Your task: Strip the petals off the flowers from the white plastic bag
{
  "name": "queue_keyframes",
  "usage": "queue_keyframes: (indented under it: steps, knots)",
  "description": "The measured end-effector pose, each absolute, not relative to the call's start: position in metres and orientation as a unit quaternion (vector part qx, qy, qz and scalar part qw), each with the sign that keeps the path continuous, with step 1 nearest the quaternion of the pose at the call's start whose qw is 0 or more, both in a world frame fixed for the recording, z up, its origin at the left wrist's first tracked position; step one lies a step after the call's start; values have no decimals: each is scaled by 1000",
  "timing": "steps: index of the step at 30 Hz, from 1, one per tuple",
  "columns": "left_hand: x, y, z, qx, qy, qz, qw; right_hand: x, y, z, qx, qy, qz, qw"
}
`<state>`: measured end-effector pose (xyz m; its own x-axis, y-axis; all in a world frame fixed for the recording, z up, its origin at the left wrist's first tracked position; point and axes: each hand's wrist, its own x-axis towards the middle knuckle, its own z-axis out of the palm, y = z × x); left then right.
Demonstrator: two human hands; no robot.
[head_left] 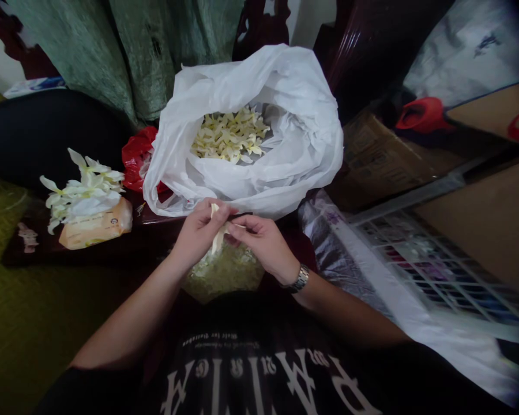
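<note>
My left hand [202, 227] and my right hand [262, 237] meet in front of my body, both with fingers closed on a pale cream flower [218, 235]. Its petals stick out between the fingertips. Below them sits a clear plastic bag [222, 274] of pale yellowish-green pieces, too blurred to name. Just beyond my hands stands a large white plastic bag [303, 155], its mouth spread wide, with many cream flowers [231, 135] inside. A metal-band watch [300, 278] is on my right wrist.
At left, several white flowers [84, 184] rest on an orange-and-white tissue pack [97, 225]. A red plastic bag [138, 155] is beside the white bag. To the right are a cardboard box [372, 155] and a white wire rack [441, 265].
</note>
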<state>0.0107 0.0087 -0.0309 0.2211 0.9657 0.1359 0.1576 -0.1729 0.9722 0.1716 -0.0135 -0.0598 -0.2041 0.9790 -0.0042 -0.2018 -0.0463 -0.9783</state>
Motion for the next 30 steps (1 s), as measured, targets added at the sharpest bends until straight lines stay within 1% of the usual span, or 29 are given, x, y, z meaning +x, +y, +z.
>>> queue_keyframes:
  steps: [2,6,12,19,22,26,30]
  knots:
    - [7,10,-32,634,431,432,474,172,-11,-62,-397,-460,611,508]
    - [-4,12,-36,624,403,438,506,176,-10,-62,-410,-454,613,501]
    - [-2,11,-37,609,423,464,484,178,-12,-61,-403,-475,601,501]
    - [7,9,-37,545,426,475,544,178,-10,-62,-384,-486,611,493]
    - [5,9,-37,569,430,465,525,178,-9,-62,-380,-481,605,508]
    - [4,10,-35,603,424,477,478,178,-10,-61,-381,-485,559,554]
    - [6,9,-36,587,426,496,477,176,-12,-61,-384,-502,551,545]
